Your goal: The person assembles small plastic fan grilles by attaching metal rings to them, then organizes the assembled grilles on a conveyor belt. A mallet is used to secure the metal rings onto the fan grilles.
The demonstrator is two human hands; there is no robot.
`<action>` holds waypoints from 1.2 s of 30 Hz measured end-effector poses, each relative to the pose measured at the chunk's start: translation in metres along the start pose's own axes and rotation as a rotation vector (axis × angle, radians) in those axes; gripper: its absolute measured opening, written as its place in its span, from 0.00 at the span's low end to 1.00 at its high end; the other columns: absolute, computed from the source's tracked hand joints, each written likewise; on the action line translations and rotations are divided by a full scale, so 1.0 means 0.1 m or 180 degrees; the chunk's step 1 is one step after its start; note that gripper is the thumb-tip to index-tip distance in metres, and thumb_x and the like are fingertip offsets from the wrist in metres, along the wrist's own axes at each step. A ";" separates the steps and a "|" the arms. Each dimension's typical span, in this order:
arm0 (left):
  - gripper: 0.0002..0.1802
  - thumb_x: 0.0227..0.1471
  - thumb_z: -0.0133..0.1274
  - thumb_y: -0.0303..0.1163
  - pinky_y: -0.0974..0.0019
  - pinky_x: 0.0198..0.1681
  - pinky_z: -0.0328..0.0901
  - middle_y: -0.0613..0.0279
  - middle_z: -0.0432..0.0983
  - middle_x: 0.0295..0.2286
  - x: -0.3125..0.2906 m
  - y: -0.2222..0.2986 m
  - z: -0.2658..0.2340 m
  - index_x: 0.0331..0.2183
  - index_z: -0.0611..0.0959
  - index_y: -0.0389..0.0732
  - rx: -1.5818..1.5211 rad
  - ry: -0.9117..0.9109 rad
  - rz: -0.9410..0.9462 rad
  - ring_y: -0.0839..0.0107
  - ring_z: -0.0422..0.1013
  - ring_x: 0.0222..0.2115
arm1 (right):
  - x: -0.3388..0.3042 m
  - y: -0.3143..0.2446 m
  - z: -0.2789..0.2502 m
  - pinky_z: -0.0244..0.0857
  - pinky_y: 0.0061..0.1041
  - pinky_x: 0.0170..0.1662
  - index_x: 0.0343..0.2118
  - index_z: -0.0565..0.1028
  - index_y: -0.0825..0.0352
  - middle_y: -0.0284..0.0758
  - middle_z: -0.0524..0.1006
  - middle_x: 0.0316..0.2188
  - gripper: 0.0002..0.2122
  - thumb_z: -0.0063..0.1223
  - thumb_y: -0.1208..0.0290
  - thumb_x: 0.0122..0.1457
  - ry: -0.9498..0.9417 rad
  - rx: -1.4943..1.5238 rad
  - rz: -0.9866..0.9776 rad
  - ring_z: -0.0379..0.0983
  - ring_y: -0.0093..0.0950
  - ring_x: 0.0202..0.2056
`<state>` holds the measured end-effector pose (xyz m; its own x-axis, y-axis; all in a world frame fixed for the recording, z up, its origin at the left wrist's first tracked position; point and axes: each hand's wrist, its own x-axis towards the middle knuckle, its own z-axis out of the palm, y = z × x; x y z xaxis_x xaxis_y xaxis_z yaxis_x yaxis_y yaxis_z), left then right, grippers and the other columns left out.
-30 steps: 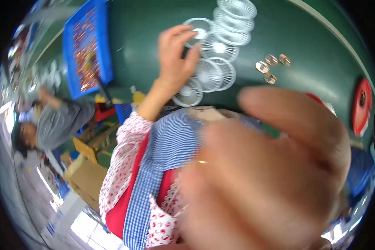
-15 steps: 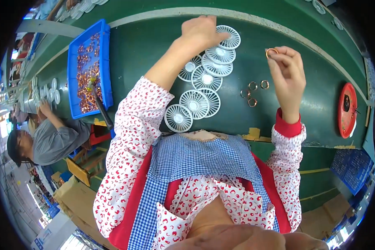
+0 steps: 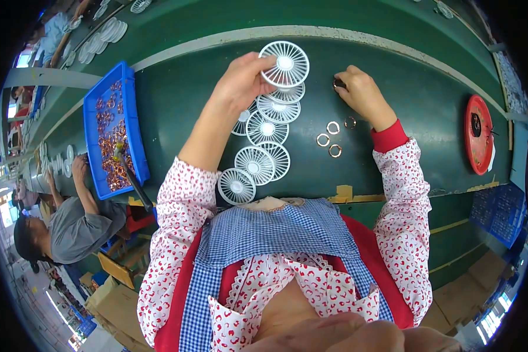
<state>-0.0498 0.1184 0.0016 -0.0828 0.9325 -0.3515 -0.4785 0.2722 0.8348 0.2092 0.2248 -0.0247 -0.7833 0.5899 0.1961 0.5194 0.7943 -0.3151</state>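
Pinched at its near-left rim, a round white spoked plastic disc is in my left hand, raised above the far end of a row of similar discs. Below it, overlapping white discs run down the green table toward me. A short way to the right, my right hand has its fingers closed on a copper-coloured ring, seen darkly at the fingertips. Several loose copper-coloured rings lie on the table nearer to me than that hand.
A blue tray of copper rings stands at left, a dark-handled tool resting across its side. At right is a red oval tray with small dark items. Another person sits working at far left, near more white discs.
My left hand has picked up the farthest disc from the row. My right hand, with the ring, has moved left toward it and turned palm down. The whole view has shifted slightly.
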 end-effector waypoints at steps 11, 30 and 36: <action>0.14 0.57 0.51 0.31 0.67 0.33 0.76 0.58 0.78 0.37 -0.60 -0.20 0.24 0.43 0.76 0.34 -0.0030 -0.0147 -0.0059 0.72 0.77 0.35 | -0.04 -1.05 -0.18 0.64 0.18 0.26 0.38 0.78 0.72 0.38 0.75 0.32 0.11 0.60 0.80 0.49 0.0888 0.2011 -0.0065 0.73 0.22 0.27; 0.12 0.58 0.52 0.31 0.72 0.31 0.76 0.61 0.78 0.34 -0.73 -0.24 0.03 0.40 0.80 0.32 -0.0010 -0.0527 -0.0134 0.75 0.76 0.33 | 0.06 -1.13 -0.30 0.68 0.33 0.34 0.37 0.73 0.71 0.38 0.68 0.30 0.11 0.54 0.83 0.48 0.0355 0.0990 -0.1420 0.71 0.37 0.32; 0.11 0.57 0.52 0.30 0.73 0.31 0.75 0.61 0.79 0.34 -0.77 -0.27 0.07 0.40 0.79 0.32 0.0049 -0.0401 0.0048 0.76 0.76 0.33 | 0.04 -1.14 -0.15 0.68 0.31 0.34 0.38 0.75 0.71 0.38 0.69 0.30 0.13 0.53 0.83 0.47 0.0458 0.0998 -0.1404 0.71 0.35 0.33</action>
<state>-0.0244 0.0415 0.0095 0.0209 0.9587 -0.2836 -0.4644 0.2605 0.8465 0.1523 0.1390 0.0263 -0.8375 0.2426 0.4897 0.0093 0.9022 -0.4312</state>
